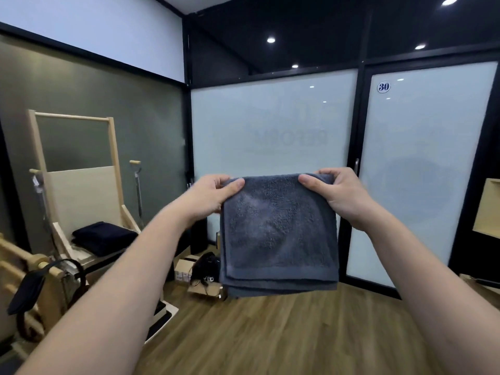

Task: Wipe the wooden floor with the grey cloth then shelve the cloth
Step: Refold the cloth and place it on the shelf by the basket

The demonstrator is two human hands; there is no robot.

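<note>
Two hands, a left hand [211,197] and a right hand [339,194], one grey cloth [278,234], two frosted glass panels [273,125], one numbered sticker [383,87], one dark folded cloth [104,236] on the wooden frame [73,169], and five ceiling lights [270,40] showing.

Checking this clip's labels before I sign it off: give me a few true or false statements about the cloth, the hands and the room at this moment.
1. Both hands hold the grey cloth by its top corners. True: the left hand and the right hand each pinch one.
2. The cloth lies spread flat on the wooden floor. False: it hangs in the air, folded in layers.
3. A dark folded fabric rests on the wooden equipment at left. True.
4. The round sticker on the glass reads 12. False: it reads 30.
</note>
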